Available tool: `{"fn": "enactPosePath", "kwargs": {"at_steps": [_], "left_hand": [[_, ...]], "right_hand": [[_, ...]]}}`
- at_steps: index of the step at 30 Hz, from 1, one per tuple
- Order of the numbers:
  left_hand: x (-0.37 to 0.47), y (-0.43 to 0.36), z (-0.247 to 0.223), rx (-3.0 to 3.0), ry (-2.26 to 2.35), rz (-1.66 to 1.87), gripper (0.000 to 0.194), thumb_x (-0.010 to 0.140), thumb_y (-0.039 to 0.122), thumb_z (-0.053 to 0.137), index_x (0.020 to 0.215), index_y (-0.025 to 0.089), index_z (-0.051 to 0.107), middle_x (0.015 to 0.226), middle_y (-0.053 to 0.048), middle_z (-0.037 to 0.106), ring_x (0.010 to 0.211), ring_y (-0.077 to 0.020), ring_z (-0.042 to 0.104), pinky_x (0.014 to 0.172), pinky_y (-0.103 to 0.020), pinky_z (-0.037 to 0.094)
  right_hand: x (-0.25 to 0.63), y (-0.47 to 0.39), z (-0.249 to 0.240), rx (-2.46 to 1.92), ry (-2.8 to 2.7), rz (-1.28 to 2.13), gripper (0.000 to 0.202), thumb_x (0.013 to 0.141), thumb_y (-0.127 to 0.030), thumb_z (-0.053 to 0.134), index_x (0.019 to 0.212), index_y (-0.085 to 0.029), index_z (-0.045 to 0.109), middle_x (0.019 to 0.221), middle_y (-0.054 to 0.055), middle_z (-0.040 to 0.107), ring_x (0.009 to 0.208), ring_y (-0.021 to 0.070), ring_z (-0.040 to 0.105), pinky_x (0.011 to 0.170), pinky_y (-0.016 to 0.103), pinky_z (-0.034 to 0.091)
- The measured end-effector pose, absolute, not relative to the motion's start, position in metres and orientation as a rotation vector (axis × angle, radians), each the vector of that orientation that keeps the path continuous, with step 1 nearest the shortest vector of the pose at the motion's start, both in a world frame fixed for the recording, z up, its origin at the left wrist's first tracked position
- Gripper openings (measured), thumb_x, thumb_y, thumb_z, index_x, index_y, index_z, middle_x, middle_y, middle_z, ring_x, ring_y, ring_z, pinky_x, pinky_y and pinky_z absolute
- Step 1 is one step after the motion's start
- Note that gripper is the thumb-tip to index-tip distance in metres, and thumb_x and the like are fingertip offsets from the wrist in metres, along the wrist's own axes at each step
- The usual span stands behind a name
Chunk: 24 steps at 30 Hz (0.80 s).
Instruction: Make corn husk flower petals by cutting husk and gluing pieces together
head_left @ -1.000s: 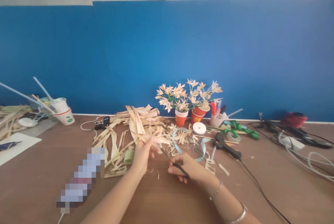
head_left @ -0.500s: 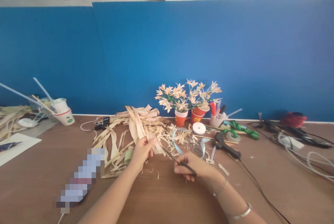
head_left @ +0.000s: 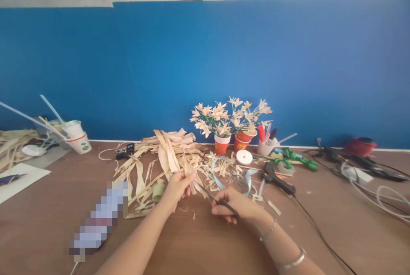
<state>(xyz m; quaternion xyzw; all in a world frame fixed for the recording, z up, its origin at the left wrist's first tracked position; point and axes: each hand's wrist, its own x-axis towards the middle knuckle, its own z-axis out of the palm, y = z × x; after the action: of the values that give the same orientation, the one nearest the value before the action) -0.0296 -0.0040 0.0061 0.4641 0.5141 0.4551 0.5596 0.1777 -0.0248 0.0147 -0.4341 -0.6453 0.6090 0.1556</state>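
Scissors [head_left: 213, 198], gripped in the right hand [head_left: 235, 207], bite a dried leaf strip [head_left: 191, 178] pinched by the left hand [head_left: 177, 187]. Those fingertips sit near the blades and risk a nick if the strip slips.

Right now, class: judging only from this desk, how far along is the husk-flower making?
Done: finished husk flowers stand in two red cups by the blue wall. In hand: the left hand pinches a husk strip while the right hand works scissors at it. Left: a big pile of uncut husks lies on the table; the glue gun lies untouched.
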Motion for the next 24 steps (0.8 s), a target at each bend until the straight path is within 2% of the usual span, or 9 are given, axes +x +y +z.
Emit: {"fn": "enactPosePath", "kwargs": {"at_steps": [14, 20, 24], "left_hand": [[-0.0308, -0.0028, 0.0031, 1.084, 1.190, 1.077, 0.033, 0.068, 0.047, 0.068, 0.066, 0.017, 0.054, 0.034, 0.008, 0.044, 0.030, -0.0056, 0.035, 0.033, -0.016, 0.019], [-0.0298, -0.0026, 0.0031, 1.068, 1.187, 1.082, 0.032, 0.068, 0.045, 0.068, 0.065, 0.017, 0.053, 0.034, 0.008, 0.044, 0.030, -0.0053, 0.035, 0.033, -0.016, 0.019], [-0.0295, -0.0024, 0.0029, 1.041, 1.175, 1.100, 0.028, 0.069, 0.040, 0.066, 0.064, 0.017, 0.052, 0.037, 0.005, 0.051, 0.032, -0.0061, 0.040, 0.034, -0.015, 0.022]], "right_hand": [[0.1767, -0.0232, 0.0129, -1.236, -1.880, 1.729, 0.024, 0.070, -0.037, 0.068, 0.070, -0.014, 0.061, 0.040, -0.008, 0.048, 0.033, 0.0037, 0.041, 0.032, 0.012, 0.029], [0.1770, -0.0228, 0.0148, -1.282, -1.920, 1.678, 0.024, 0.070, -0.038, 0.067, 0.070, -0.014, 0.062, 0.040, -0.008, 0.048, 0.033, 0.0043, 0.042, 0.032, 0.013, 0.029], [0.1785, -0.0228, 0.0152, -1.292, -1.911, 1.706, 0.026, 0.069, -0.039, 0.067, 0.073, -0.014, 0.062, 0.042, -0.007, 0.051, 0.034, 0.0045, 0.043, 0.034, 0.013, 0.034]]}}
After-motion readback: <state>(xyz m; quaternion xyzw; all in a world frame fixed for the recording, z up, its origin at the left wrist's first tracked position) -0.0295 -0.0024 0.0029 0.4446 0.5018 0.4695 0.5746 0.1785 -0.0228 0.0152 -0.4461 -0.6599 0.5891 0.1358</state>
